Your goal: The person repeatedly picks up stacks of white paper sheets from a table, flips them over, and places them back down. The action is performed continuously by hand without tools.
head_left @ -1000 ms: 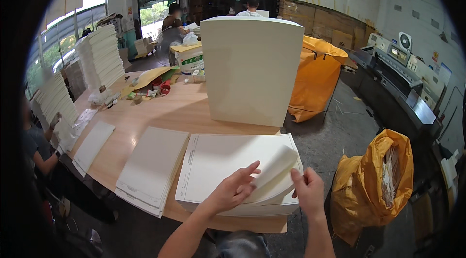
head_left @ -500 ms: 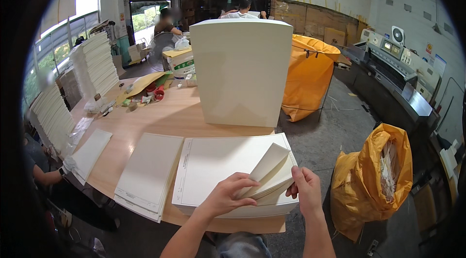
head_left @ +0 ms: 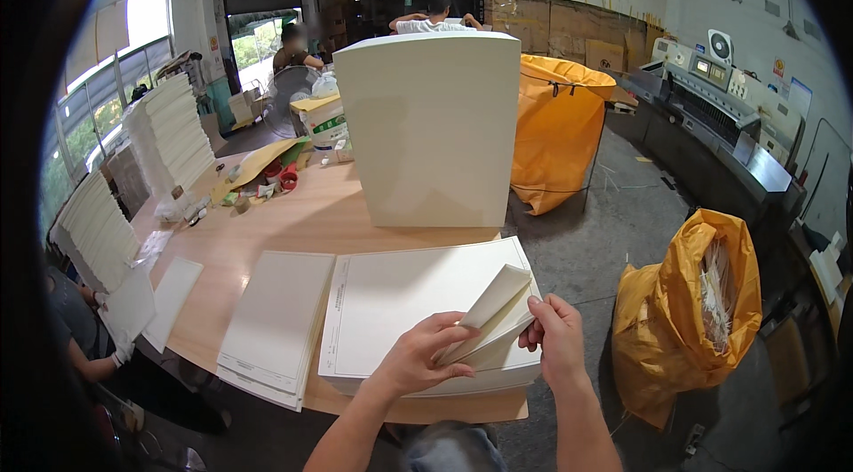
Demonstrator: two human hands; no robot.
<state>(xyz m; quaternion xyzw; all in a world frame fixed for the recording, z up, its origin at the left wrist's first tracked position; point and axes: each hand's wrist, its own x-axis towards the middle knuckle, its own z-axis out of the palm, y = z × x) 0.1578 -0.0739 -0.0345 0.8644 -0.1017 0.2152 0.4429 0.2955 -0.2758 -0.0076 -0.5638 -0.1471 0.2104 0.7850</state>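
In front of me lies a thick stack of printed cream paper sheets (head_left: 409, 294). Its near right corner is lifted, and several bent-up sheets (head_left: 487, 305) curl back over the stack. My left hand (head_left: 425, 355) is closed round the curled part, thumb below and fingers above. Between the thumb and fingers of my right hand (head_left: 556, 334), the free corner edge of these sheets is pinched. How many sheets each hand grips cannot be made out. Left of the stack, touching its side, a lower pile of printed sheets (head_left: 275, 321) overhangs the table's front edge.
A tall block of paper (head_left: 426, 134) stands behind the stack on the wooden table (head_left: 293, 223). Orange sacks (head_left: 684, 321) stand on the floor at right, by a long machine (head_left: 711, 108). At left, a co-worker's gloved hand (head_left: 123, 352) holds a sheet near paper piles (head_left: 169, 130).
My hands keep their grip on the curled sheets; the right one has shifted slightly inward. At left the co-worker has lifted a sheet. The view has turned a little.
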